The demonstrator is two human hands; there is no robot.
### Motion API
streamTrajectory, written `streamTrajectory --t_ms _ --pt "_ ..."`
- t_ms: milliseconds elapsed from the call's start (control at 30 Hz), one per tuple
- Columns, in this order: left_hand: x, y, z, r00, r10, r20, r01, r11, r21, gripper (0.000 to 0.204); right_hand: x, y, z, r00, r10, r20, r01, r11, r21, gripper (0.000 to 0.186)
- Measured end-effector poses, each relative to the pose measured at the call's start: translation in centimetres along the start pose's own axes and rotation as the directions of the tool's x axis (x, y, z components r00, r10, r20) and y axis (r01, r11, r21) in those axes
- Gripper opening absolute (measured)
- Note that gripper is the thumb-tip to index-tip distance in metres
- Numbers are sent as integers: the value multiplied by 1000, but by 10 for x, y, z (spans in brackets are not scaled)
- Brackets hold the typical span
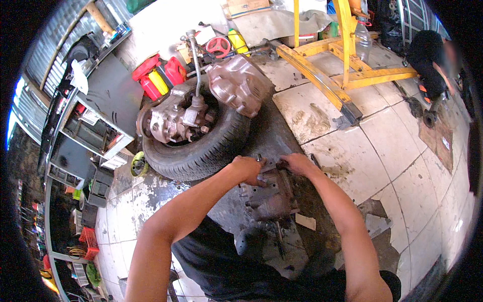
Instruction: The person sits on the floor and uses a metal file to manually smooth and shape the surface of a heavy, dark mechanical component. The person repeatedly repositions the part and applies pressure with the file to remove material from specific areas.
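A grimy metal housing [270, 201] is laid to the near right of the tire [201, 160]. At its tire-side end, the left hand [246, 170] and right hand [296, 164] are held, fingers curled; whether anything is gripped cannot be told.

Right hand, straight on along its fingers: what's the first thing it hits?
Probably the left hand, facing the right hand across the far end of the metal part. Relative height is unclear, so it might pass over or under.
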State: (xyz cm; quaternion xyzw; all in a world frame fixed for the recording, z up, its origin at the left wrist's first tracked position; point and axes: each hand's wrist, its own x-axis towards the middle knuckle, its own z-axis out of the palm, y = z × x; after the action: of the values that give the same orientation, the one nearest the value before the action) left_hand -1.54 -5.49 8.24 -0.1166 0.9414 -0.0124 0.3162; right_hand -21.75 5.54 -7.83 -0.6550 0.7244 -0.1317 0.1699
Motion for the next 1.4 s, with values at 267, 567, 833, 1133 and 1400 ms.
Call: streamTrajectory --t_ms 267,567,833,1133,1400 --pt "-1 -6 -3 1000 24 -20 -25 998 -58 104 8 7 -9 995 -98 10 98 993 -58 43" --pt "-13 -1 -12 1000 -4 25 6 999 -51 100 -4 9 4 968 -123 -217 128 992 7 40" --pt "-13 -15 -1 999 45 -29 -47 993 -105 98 9 7 -17 994 -14 104 10 999 37 35" --pt "-16 -18 0 999 34 -21 -36 991 -125 93 -6 14 -26 999 -5 -39 20 923 384 38" --pt "-16 -7 -2 1000 9 -14 -10 999 -54 100 -10 2 8 959 107 -263 2 924 384 36"
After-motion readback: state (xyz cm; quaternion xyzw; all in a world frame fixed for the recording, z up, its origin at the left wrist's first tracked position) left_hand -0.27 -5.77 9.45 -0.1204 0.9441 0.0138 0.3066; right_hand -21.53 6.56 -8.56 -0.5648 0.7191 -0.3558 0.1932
